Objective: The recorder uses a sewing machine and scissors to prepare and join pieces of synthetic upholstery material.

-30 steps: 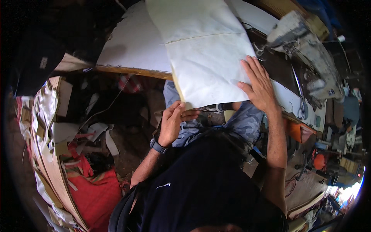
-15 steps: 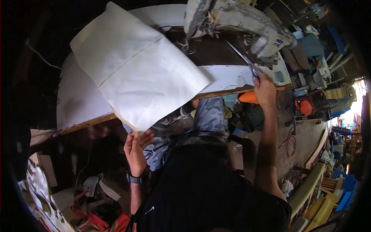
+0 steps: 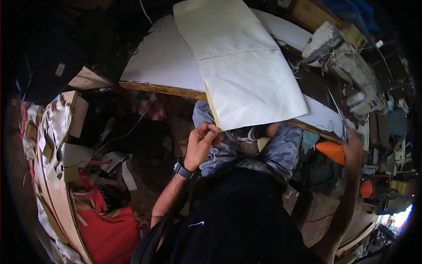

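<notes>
From my end, I see a dim, cluttered room around the worn white tabletop (image 3: 154, 61), which stretches ahead of both the left fingers (image 3: 211, 134) and the right fingers (image 3: 351, 137). Behind and left of the left fingers lies a red cloth (image 3: 110, 233) among scraps. The long off-white sheet (image 3: 255, 83) runs away from the left fingers across the tabletop, its near edge projecting past the chipped brown rim above the lap. A battered sewing machine (image 3: 351, 66) stands beyond the right fingers. The scissors (image 3: 337, 108) point away from those fingers, beside the machine. My left fingers are closed in a pinch on the sheet's near left corner; the right ones are at the scissors' handles, too dark for me to tell how far closed. I judge the step in hand as steadying the sheet while getting at the scissors; using them would call for a sure handle grip, blades clear of the pinched corner.
</notes>
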The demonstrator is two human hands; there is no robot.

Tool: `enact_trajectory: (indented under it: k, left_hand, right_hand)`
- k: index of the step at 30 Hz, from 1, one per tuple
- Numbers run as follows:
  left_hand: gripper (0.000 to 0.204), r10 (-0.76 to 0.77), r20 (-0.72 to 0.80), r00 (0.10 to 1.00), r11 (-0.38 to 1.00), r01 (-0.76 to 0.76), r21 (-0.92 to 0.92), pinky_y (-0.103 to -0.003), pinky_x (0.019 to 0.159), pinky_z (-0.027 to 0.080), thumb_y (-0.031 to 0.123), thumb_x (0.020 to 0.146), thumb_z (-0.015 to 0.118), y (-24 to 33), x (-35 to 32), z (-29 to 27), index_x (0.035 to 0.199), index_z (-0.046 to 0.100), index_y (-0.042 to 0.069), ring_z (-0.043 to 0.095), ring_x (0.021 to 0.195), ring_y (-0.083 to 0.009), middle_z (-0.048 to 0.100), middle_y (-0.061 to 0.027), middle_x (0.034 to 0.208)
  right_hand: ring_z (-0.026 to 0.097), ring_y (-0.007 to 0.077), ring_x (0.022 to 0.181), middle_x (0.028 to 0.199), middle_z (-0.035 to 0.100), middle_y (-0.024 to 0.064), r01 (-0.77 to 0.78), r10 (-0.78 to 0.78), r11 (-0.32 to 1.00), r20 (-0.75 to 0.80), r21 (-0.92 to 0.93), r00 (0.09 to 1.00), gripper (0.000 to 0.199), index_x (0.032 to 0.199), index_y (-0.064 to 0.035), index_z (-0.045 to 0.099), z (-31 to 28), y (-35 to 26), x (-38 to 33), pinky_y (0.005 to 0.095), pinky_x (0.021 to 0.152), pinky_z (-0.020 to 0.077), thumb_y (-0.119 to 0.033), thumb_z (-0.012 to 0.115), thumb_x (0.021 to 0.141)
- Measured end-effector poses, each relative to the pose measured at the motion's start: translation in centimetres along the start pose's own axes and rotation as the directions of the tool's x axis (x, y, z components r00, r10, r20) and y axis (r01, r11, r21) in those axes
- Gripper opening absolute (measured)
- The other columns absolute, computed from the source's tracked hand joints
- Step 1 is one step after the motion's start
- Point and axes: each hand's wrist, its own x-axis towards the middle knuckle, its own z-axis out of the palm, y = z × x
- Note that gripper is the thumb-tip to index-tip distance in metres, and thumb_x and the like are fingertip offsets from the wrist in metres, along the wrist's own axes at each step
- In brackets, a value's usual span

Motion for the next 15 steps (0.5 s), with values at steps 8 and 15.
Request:
enact_trajectory:
  k: [8, 15]
  left_hand:
    - [0.018, -0.010, 0.043, 0.999, 0.998, 0.007, 0.062, -0.025, 0.071, 0.051, 0.017, 0.105, 0.059, 1.5, 0.2, -0.4, 0.100, 0.063, 0.001, 0.062, 0.075, -0.0084, 0.067, -0.0025, 0.082]
    - [0.013, 0.004, 0.057, 0.998, 0.990, -0.012, 0.139, -0.024, 0.067, 0.044, 0.012, 0.102, 0.060, 2.5, 0.0, -0.5, 0.096, 0.062, 0.001, 0.053, 0.071, -0.0062, 0.059, 0.0008, 0.077]
  right_hand:
    - [0.059, 0.0077, 0.057, 0.072, 0.063, 0.0005, -0.552, 0.031, 0.465, 0.610, 0.692, 0.792, 0.014, 0.088, -0.0062, 0.063, -5.0, -11.2, -12.8, 0.0240, 0.055, 0.0481, -0.009, 0.076, 0.086]
    - [0.061, 0.0146, 0.067, 0.073, 0.057, 0.0028, -0.421, -0.708, 0.452, 0.604, 0.786, 0.368, 0.054, 0.097, -0.0068, 0.057, -1.0, -22.9, -14.4, 0.0319, 0.063, 0.0488, -0.061, 0.062, 0.100]
